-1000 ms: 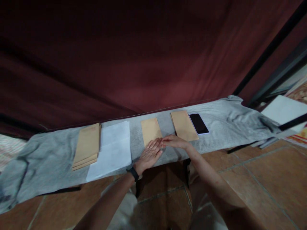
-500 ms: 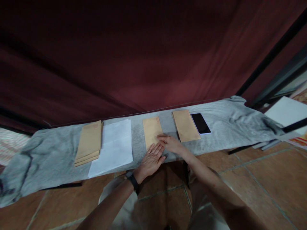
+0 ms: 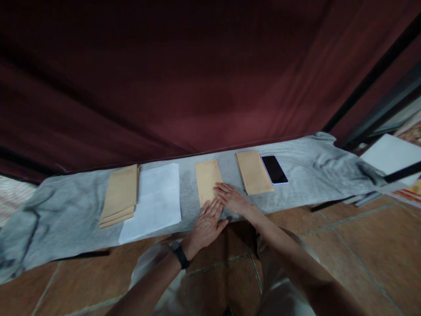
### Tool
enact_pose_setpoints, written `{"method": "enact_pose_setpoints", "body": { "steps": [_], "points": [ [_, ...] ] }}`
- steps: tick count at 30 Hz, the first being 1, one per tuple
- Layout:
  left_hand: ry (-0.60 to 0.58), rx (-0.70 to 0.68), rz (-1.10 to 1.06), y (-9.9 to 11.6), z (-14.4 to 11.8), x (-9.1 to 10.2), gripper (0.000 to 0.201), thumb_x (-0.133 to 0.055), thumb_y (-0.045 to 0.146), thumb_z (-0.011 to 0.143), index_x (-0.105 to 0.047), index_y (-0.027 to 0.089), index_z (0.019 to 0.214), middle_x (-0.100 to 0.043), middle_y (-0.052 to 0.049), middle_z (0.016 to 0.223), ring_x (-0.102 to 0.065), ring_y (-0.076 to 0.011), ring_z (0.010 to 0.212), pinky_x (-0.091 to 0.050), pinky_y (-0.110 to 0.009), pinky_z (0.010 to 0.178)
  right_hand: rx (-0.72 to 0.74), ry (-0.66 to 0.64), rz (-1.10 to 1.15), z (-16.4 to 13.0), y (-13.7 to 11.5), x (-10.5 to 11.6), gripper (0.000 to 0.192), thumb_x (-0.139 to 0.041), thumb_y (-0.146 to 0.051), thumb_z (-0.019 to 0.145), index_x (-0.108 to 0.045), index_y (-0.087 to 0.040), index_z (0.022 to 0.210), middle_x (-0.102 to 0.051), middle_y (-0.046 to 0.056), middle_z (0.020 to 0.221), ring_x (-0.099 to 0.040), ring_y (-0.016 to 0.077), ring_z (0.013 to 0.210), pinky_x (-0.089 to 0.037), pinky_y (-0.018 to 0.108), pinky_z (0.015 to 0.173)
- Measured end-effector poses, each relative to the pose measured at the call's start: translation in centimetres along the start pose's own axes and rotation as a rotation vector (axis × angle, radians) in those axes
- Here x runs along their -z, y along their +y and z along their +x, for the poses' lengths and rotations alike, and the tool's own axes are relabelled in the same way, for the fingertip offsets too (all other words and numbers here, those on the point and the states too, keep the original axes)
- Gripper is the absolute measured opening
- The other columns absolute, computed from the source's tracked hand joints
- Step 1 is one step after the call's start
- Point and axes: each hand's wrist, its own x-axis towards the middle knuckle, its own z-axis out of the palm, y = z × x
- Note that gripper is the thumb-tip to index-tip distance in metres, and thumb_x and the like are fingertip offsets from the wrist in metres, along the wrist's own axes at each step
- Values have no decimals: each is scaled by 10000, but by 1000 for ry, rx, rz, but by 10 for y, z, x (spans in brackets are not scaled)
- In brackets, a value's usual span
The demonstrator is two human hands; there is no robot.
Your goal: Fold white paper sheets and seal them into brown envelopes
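A single brown envelope [image 3: 207,177] lies flat on the grey cloth in front of me, with small reddish print at its upper right. My left hand [image 3: 208,224] rests flat on its lower end, fingers stretched out. From the right, my right hand [image 3: 231,197] lies on the envelope's lower right edge with fingers extended, its fingertips close to or touching those of my left hand. Both hands cover the near part of the envelope. To the right sits another small stack of brown envelopes [image 3: 255,173].
White paper sheets [image 3: 159,199] lie to the left, partly under a fanned stack of brown envelopes [image 3: 120,191]. A dark-screened phone [image 3: 275,169] is at the right. The grey cloth [image 3: 305,166] covers a narrow bench before a dark red curtain [image 3: 210,96].
My right hand's fingers have flattened and spread onto the envelope. My left hand stays on the lower end almost unmoved. The view has shifted very slightly.
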Motion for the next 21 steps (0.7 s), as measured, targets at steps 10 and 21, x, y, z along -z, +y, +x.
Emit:
{"method": "enact_pose_setpoints", "body": {
  "steps": [10, 21],
  "points": [
    [1, 80, -24, -1, -17, 2, 652, -358, 476, 1022, -277, 137, 1574, -357, -141, 1619, -290, -241, 1519, -337, -457, 1226, -103, -7, -33, -9, 6, 2, 509, -351, -304, 1046, -419, -166, 1531, -300, 96, 1646, -250, 248, 1532, -216, 465, 1257],
    [80, 202, 34, -15, -15, 13, 528, -283, 428, 1042, -517, 170, 1439, -635, -128, 1389, -586, -264, 1298, -448, -449, 1132, -172, -63, -8, -9, 8, 10, 554, -392, -325, 1028, -371, -156, 1556, -296, 100, 1645, -246, 251, 1533, -167, 456, 1268]
  ]
}}
